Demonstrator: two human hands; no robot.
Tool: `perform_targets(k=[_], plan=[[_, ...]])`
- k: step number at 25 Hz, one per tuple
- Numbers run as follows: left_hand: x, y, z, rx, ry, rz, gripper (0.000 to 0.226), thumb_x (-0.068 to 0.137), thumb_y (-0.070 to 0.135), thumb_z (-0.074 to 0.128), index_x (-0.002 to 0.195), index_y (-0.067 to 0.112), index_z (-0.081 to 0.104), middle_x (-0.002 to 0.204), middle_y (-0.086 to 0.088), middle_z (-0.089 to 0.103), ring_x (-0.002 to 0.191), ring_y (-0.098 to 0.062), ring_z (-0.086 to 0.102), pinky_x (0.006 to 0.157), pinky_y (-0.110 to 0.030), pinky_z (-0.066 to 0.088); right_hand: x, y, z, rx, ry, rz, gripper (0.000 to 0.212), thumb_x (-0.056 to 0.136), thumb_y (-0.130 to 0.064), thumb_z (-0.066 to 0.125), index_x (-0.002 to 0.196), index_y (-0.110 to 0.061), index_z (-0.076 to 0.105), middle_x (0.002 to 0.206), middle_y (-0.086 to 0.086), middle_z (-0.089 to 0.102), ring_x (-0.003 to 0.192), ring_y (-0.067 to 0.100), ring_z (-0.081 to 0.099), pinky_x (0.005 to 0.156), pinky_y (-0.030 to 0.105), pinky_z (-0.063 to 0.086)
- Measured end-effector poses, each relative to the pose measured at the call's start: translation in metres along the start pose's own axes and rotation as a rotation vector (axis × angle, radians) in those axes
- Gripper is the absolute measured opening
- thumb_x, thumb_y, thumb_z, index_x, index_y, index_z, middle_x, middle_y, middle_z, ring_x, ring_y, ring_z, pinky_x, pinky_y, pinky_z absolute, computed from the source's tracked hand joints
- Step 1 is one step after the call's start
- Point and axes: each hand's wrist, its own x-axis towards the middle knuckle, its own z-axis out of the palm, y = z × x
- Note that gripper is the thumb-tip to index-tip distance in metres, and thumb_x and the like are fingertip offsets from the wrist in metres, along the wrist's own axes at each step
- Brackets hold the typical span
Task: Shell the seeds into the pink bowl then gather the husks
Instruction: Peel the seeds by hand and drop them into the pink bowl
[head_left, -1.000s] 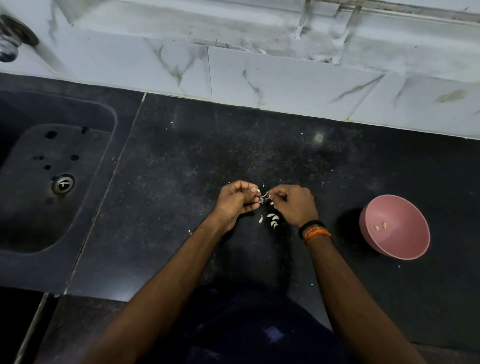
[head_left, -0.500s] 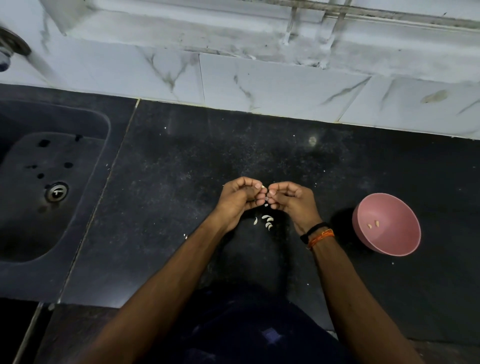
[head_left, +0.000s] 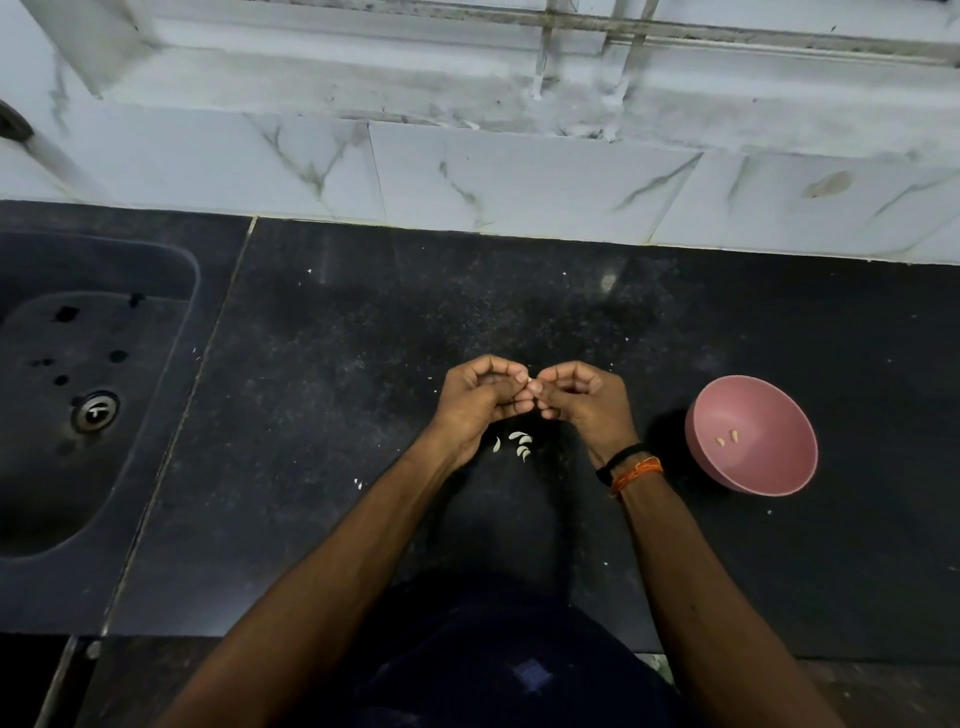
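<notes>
My left hand (head_left: 480, 402) and my right hand (head_left: 582, 400) meet fingertip to fingertip above the black counter, both with fingers curled, pinching a small pale seed (head_left: 530, 382) between them. Just below the hands lie several white husks (head_left: 521, 444) in a small cluster on the counter. The pink bowl (head_left: 779, 410) stands to the right of my right hand, with two shelled kernels (head_left: 727, 439) inside it. Black and orange bands sit on my right wrist.
A dark sink (head_left: 78, 395) with a metal drain is sunk into the counter at the left. A white marble-tiled wall (head_left: 519, 176) runs along the back. Tiny white crumbs dot the black counter (head_left: 337, 415). The counter's front edge lies near my body.
The hands have stayed together, working the seed at their fingertips. The camera view has shifted slightly, so hands and bowl sit a little lower and left.
</notes>
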Motion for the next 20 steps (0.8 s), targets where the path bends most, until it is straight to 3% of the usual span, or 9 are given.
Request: perform_targets(k=[5, 12, 20], plan=[[0.004, 0.003, 0.012, -0.029, -0.061, -0.006, 0.012, 0.088, -0.008, 0.065, 0.1, -0.007, 0.067, 0.087, -0.019, 0.073, 0.08, -0.023, 0.074, 0.073, -0.03, 0.061, -0.006, -0.002, -0.012, -0.002, 0.023, -0.112, 0.016, 0.085, -0.004, 0.078, 0.099, -0.012, 0.077, 0.085, 0.004, 0.077, 0.077, 0.014, 0.071, 0.066, 0.026, 0.058], [0.015, 0.001, 0.032, -0.013, -0.176, -0.106, 0.013, 0.085, -0.012, 0.065, 0.097, -0.008, 0.066, 0.089, -0.02, 0.074, 0.084, -0.026, 0.075, 0.076, -0.032, 0.063, -0.016, -0.003, -0.037, 0.097, 0.048, -0.097, 0.013, 0.088, 0.0, 0.074, 0.098, -0.007, 0.077, 0.089, 0.009, 0.077, 0.079, 0.016, 0.069, 0.066, 0.024, 0.058], [0.026, 0.004, 0.072, 0.071, -0.329, -0.175, 0.025, 0.071, 0.003, 0.077, 0.094, -0.004, 0.071, 0.097, -0.025, 0.073, 0.087, -0.034, 0.075, 0.077, -0.033, 0.062, -0.027, -0.01, -0.078, 0.126, 0.159, -0.109, 0.015, 0.087, 0.0, 0.074, 0.101, -0.004, 0.077, 0.094, 0.013, 0.078, 0.082, 0.021, 0.072, 0.071, 0.026, 0.06]])
